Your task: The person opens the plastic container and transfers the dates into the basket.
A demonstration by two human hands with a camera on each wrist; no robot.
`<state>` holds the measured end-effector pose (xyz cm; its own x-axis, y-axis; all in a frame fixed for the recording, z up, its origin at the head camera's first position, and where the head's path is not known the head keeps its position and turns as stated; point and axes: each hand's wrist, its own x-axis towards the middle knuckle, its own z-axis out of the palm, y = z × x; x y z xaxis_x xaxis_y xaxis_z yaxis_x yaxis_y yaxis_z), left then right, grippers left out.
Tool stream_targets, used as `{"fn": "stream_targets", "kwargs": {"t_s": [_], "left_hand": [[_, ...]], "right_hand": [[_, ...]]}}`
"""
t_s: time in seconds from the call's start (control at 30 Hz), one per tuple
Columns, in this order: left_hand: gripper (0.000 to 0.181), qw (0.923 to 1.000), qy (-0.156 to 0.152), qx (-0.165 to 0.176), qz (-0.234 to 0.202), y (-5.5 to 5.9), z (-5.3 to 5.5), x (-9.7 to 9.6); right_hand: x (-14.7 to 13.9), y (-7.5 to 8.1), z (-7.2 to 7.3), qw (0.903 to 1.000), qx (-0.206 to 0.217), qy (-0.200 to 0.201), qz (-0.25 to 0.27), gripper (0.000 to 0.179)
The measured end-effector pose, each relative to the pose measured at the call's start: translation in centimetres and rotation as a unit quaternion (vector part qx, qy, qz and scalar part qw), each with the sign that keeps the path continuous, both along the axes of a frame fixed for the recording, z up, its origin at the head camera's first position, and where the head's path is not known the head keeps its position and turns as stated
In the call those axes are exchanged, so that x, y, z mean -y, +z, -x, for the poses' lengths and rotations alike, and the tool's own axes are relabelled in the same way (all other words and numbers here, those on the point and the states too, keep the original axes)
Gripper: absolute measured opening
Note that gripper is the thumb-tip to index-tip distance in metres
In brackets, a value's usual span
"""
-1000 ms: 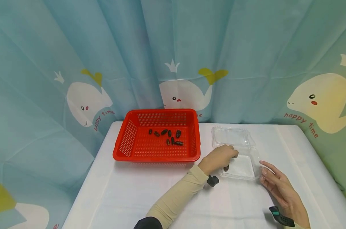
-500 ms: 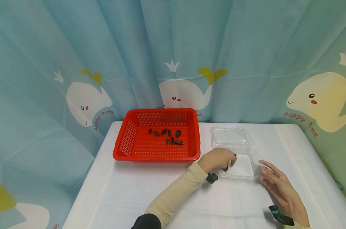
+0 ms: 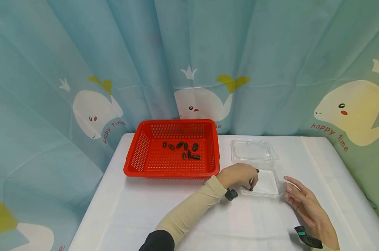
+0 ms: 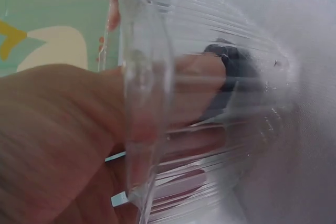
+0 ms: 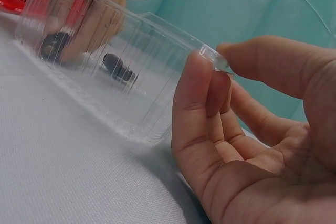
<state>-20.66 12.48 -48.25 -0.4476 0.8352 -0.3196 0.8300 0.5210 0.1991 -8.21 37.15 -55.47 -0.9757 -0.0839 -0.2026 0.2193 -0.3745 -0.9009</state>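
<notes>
A clear plastic clamshell box [image 3: 266, 193] lies on the table with its lid [image 3: 252, 150] folded back. My left hand [image 3: 239, 175] is inside it at the left, its fingers pinching a dark wrinkled date [image 3: 250, 185] low near the front wall. Another date [image 5: 121, 69] lies on the box floor just beyond those fingers. In the left wrist view the left hand [image 4: 58, 124] is seen through the clear wall, a dark date [image 4: 223, 53] at its fingertips. My right hand [image 3: 308, 205] pinches the box's right rim between thumb and fingers [image 5: 191, 93].
A red perforated basket [image 3: 172, 173] stands left of the box, with several dates [image 3: 186, 146] scattered on its bottom. A white cloth [image 3: 220, 223] covers the table. Behind hangs a blue curtain [image 3: 151, 52] printed with whales.
My left hand has shifted slightly down within the box, its fingers now lower over the date near the front wall. The right hand stays at the rim.
</notes>
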Motion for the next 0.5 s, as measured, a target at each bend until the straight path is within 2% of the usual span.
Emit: {"fn": "stream_targets", "kwargs": {"t_s": [0.2, 0.5], "left_hand": [[0.005, 0.9997, -0.017, 0.019, -0.002, 0.27, -0.10, -0.27], [0.005, 0.9967, -0.037, 0.053, -0.050, 0.18, 0.71, 0.10]], "right_hand": [[0.04, 0.10, -0.10, 1.0000, -0.005, 0.001, 0.008, 0.042], [0.22, 0.31, -0.05, 1.0000, 0.002, -0.002, 0.004, 0.040]]}}
